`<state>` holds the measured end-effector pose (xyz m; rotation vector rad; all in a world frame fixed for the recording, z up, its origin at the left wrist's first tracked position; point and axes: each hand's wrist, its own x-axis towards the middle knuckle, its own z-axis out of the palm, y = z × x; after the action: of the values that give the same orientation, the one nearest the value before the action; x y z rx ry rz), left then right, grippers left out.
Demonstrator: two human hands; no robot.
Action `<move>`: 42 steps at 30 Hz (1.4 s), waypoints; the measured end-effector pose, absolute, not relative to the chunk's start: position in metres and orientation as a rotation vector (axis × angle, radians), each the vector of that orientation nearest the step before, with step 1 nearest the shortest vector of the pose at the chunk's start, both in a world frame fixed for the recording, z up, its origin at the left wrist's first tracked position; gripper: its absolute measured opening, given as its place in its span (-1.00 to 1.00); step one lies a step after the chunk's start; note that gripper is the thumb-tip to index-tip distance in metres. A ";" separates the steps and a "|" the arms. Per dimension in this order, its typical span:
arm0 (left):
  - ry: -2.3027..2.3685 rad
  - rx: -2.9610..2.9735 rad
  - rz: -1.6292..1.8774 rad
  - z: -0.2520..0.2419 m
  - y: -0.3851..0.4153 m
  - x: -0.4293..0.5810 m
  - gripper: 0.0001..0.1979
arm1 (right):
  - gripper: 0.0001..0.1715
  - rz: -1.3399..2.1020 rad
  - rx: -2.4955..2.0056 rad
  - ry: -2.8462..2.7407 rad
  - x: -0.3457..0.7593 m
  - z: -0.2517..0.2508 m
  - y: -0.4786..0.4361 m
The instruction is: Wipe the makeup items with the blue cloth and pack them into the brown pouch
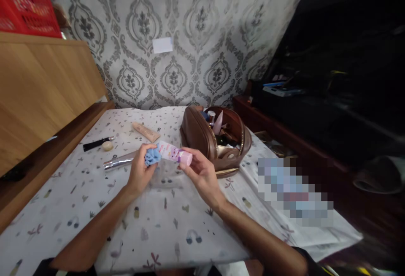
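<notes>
My right hand [200, 173] pinches the pink cap end of a small white and pink tube [173, 153], holding it level above the bed. My left hand [141, 168] is closed on a blue cloth [152, 156] pressed against the tube's other end. Just behind my hands stands an open brown toiletry bag [202, 136] with several items inside. A silver tube [117, 162] lies on the sheet beside my left hand.
On the patterned sheet [152, 217] lie a beige tube [146, 131], a black pen-like item [95, 143] and a small round cream piece [107, 145]. A wooden headboard [41, 94] runs along the left. Dark furniture stands to the right.
</notes>
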<state>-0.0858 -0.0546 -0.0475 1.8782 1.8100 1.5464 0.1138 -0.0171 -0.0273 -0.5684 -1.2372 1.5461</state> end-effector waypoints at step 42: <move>1.950 2.873 0.457 0.021 -0.020 -0.005 -0.13 | -0.80 0.522 -0.944 -2.295 0.176 0.068 0.136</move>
<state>-0.0048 -0.0200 0.0205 2.8728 1.9497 0.4569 0.1763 0.1359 0.0680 -0.9443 -2.2952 0.5219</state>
